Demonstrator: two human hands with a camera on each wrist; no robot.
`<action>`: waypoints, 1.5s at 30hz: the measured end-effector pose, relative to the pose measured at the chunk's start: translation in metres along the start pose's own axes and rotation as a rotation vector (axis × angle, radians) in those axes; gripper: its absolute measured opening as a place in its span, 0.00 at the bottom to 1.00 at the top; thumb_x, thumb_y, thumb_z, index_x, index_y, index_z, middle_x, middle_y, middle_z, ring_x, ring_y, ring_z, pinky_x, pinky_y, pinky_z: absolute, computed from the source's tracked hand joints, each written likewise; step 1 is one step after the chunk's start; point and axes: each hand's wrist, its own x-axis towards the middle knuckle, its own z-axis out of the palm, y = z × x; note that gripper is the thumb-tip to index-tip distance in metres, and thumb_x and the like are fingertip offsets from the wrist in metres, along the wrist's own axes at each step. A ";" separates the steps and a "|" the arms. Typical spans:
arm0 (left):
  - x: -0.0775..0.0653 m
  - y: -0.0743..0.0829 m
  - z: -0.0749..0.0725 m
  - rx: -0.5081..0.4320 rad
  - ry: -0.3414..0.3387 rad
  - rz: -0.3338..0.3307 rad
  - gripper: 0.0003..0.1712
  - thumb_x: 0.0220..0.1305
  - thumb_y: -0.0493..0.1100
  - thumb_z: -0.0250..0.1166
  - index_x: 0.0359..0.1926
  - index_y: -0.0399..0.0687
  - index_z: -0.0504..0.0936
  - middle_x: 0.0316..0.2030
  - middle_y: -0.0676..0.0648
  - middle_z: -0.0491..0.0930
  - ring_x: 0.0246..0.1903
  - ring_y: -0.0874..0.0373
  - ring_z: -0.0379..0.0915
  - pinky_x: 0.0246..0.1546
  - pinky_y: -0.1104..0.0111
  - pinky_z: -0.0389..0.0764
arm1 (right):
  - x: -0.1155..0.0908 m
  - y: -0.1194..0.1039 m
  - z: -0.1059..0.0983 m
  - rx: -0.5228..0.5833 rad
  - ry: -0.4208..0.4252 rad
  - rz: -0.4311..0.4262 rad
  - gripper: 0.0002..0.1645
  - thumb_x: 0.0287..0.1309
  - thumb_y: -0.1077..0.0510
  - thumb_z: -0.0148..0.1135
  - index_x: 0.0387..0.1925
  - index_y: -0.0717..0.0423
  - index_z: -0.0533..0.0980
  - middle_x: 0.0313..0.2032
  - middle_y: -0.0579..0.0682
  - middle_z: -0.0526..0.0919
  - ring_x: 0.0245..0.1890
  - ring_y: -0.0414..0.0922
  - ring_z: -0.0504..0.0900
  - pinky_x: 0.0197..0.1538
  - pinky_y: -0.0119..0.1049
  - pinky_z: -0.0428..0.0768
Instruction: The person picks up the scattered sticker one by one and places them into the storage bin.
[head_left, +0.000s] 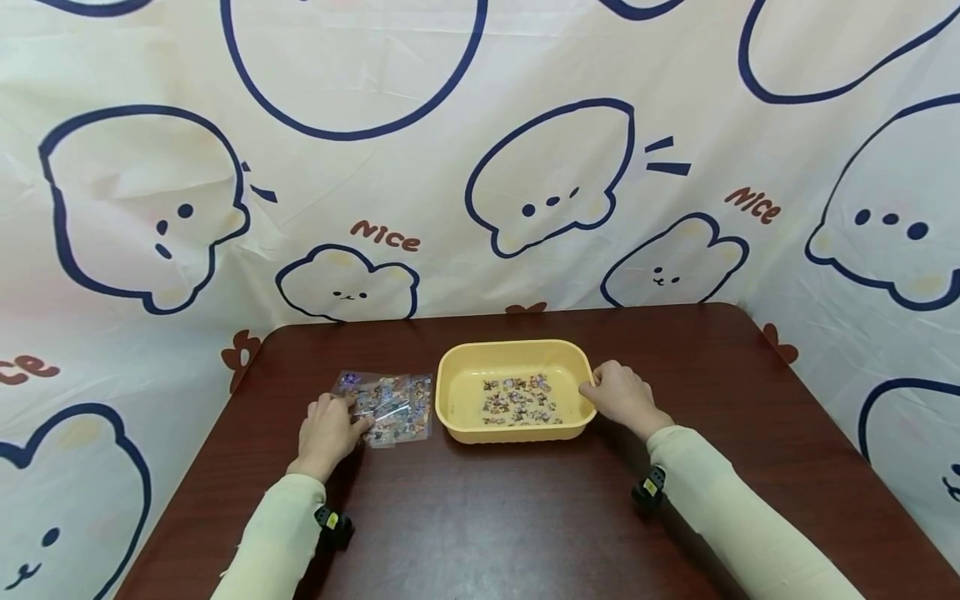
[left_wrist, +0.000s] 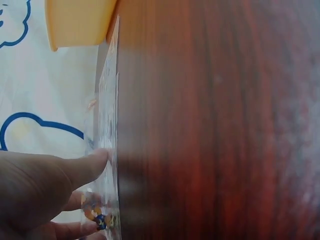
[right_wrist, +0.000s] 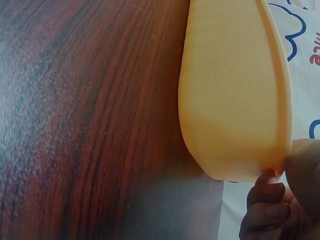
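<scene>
A clear plastic bag (head_left: pixel 397 408) of small multicoloured pieces that look like jigsaw pieces lies flat on the table. My left hand (head_left: pixel 327 433) rests at its left edge, thumb extended over the plastic. In the left wrist view, the thumb (left_wrist: pixel 92 167) touches the bag's upper side and the fingers lie against its loose clear end. Beside the bag stands a yellow plastic tray (head_left: pixel 517 434) with more small pieces (head_left: pixel 517 400) spread on its bottom. My right hand (head_left: pixel 621 396) pinches the tray's right rim, the fingertips (right_wrist: pixel 270 176) against the outer wall in the right wrist view.
The dark brown wooden table (head_left: pixel 495 517) has rounded far corners. A pale cloth (head_left: pixel 435 192) printed with cartoon outlines hangs behind it and along both sides. Each wrist wears a small black device, seen on the left sleeve (head_left: pixel 273 533) and right sleeve (head_left: pixel 735 500).
</scene>
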 end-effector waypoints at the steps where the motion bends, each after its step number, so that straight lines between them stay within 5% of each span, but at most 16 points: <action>1: 0.000 0.000 0.000 -0.003 0.007 0.004 0.30 0.65 0.49 0.69 0.60 0.31 0.79 0.56 0.23 0.74 0.53 0.28 0.72 0.47 0.41 0.77 | 0.000 0.000 0.000 0.001 -0.001 0.000 0.22 0.58 0.52 0.59 0.12 0.48 0.64 0.13 0.43 0.67 0.16 0.42 0.71 0.22 0.34 0.65; 9: 0.001 0.001 -0.001 -0.012 0.028 0.005 0.28 0.64 0.46 0.70 0.60 0.34 0.80 0.55 0.25 0.75 0.49 0.30 0.78 0.46 0.42 0.79 | 0.001 0.001 0.000 0.010 -0.008 0.000 0.22 0.59 0.52 0.59 0.12 0.48 0.65 0.13 0.43 0.68 0.17 0.42 0.71 0.22 0.34 0.65; 17: 0.002 0.001 -0.003 -0.135 -0.001 -0.037 0.40 0.64 0.43 0.71 0.71 0.34 0.65 0.65 0.22 0.62 0.57 0.25 0.71 0.55 0.38 0.73 | 0.001 0.002 0.000 0.007 -0.009 0.004 0.22 0.59 0.52 0.59 0.12 0.49 0.65 0.13 0.43 0.68 0.17 0.42 0.71 0.22 0.34 0.65; 29: 0.002 -0.002 -0.007 -0.158 0.070 0.001 0.39 0.63 0.34 0.63 0.73 0.34 0.58 0.51 0.23 0.75 0.46 0.30 0.76 0.45 0.42 0.76 | 0.001 0.001 -0.002 0.011 -0.011 0.011 0.21 0.59 0.52 0.59 0.13 0.49 0.66 0.13 0.44 0.69 0.17 0.42 0.73 0.22 0.34 0.66; 35: 0.002 -0.005 -0.009 -0.155 0.076 -0.034 0.41 0.64 0.36 0.63 0.75 0.40 0.56 0.53 0.26 0.77 0.51 0.28 0.76 0.47 0.40 0.76 | 0.000 0.001 -0.002 0.010 -0.009 0.007 0.21 0.59 0.52 0.59 0.13 0.49 0.67 0.14 0.44 0.70 0.17 0.43 0.73 0.22 0.34 0.66; 41: 0.002 -0.007 -0.011 -0.153 0.053 -0.070 0.36 0.65 0.41 0.65 0.71 0.36 0.66 0.40 0.35 0.82 0.37 0.39 0.79 0.34 0.49 0.77 | 0.000 0.001 -0.001 0.014 -0.015 0.010 0.21 0.60 0.52 0.59 0.14 0.50 0.67 0.14 0.45 0.71 0.18 0.43 0.74 0.23 0.34 0.67; 45: 0.001 -0.008 -0.013 -0.166 0.038 -0.095 0.26 0.64 0.41 0.62 0.62 0.37 0.77 0.32 0.42 0.80 0.27 0.51 0.73 0.24 0.60 0.69 | 0.001 0.001 -0.001 0.010 -0.014 0.010 0.21 0.60 0.52 0.59 0.13 0.49 0.67 0.14 0.44 0.71 0.18 0.42 0.73 0.23 0.34 0.67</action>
